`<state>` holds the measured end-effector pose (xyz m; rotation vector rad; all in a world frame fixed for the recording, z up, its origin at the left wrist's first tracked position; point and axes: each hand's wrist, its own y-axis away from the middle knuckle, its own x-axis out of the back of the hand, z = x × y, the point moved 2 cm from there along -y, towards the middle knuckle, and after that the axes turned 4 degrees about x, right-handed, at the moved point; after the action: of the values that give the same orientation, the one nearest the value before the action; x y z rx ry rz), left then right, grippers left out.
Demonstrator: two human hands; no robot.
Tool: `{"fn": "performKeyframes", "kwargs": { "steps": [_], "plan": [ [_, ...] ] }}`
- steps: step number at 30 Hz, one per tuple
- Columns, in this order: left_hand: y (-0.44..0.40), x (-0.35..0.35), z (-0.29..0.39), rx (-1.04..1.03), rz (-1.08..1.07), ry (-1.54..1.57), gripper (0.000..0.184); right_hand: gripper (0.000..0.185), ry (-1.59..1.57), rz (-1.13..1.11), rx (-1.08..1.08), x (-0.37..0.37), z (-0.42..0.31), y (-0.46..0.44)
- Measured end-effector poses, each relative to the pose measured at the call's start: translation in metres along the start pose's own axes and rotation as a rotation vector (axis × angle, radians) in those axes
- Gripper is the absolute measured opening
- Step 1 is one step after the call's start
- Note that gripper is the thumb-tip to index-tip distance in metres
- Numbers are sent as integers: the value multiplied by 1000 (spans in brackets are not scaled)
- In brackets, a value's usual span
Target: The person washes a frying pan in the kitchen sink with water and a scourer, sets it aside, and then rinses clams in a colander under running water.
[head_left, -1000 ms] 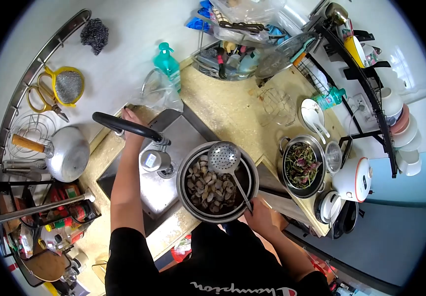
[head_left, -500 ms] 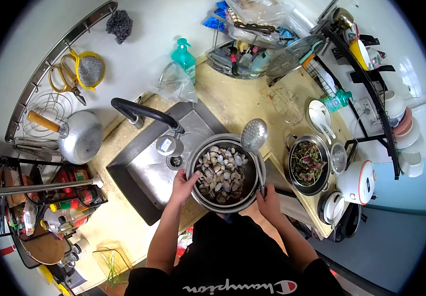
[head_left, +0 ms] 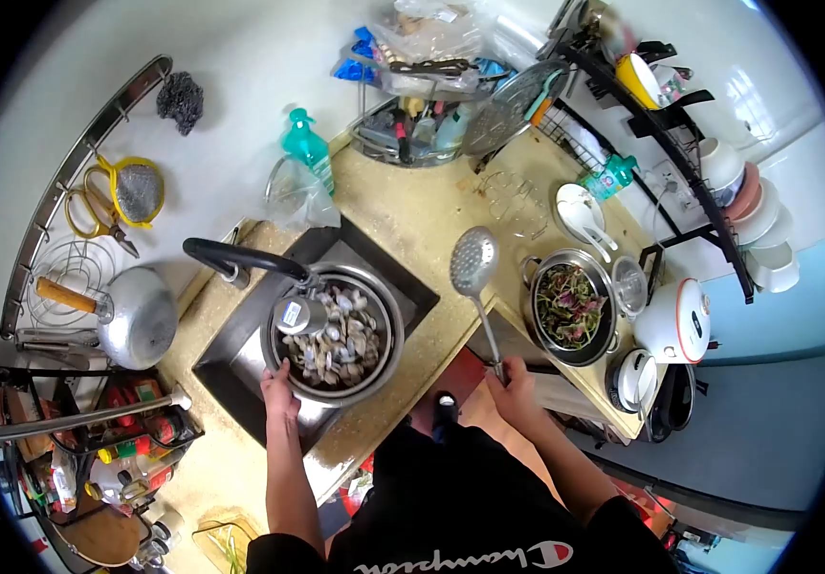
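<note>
Head view put the metal pot (head_left: pixel 396 350) inside the sink (head_left: pixel 240 368), under the tap (head_left: pixel 252 255), whose silver head hid some of the clams (head_left: pixel 345 356); I couldn't tell if the base sat on the sink floor or was held off it. Left hand (head_left: pixel 280 394) was curled on the pot's near-left rim, thumb on top, fingers mostly hidden, so no read on how firm. Right hand (head_left: pixel 516 390) was wrapped round the end of the skimmer's (head_left: pixel 474 261) handle, its perforated end out over the worktop (head_left: pixel 417 210), apart from the pot. Main risk, IMO: w/ just one hand at one side, an unsupported pot could've tipped & spilled clams. Rim could also have knocked the tap head if lifted straight up. Skimmer, held far back, might've swung into the pan or dripped on the worktop. Containers: pot showed two nested rims, lots of clams inside; water level N/A from this angle. Two-handled pan (head_left: pixel 580 357), R of the skimmer, had leafy greens w/ reddish bits (head_left: pixel 567 304). Plate (head_left: pixel 565 198) behind it held white spoons (head_left: pixel 586 224); clear bowl (head_left: pixel 630 285) just beside the pan, contents unclear.
</note>
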<state>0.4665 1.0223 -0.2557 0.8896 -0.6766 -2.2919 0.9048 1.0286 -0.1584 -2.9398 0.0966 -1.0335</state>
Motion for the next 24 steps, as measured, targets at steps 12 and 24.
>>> {"fn": "performKeyframes", "kwargs": {
  "steps": [12,24],
  "plan": [
    [-132,47,-95,32,86,36,11,26,217,-118,25,13,-30,30],
    [-141,57,-128,124,155,-494,37,25,284,-212,-93,11,-39,39]
  ]
}}
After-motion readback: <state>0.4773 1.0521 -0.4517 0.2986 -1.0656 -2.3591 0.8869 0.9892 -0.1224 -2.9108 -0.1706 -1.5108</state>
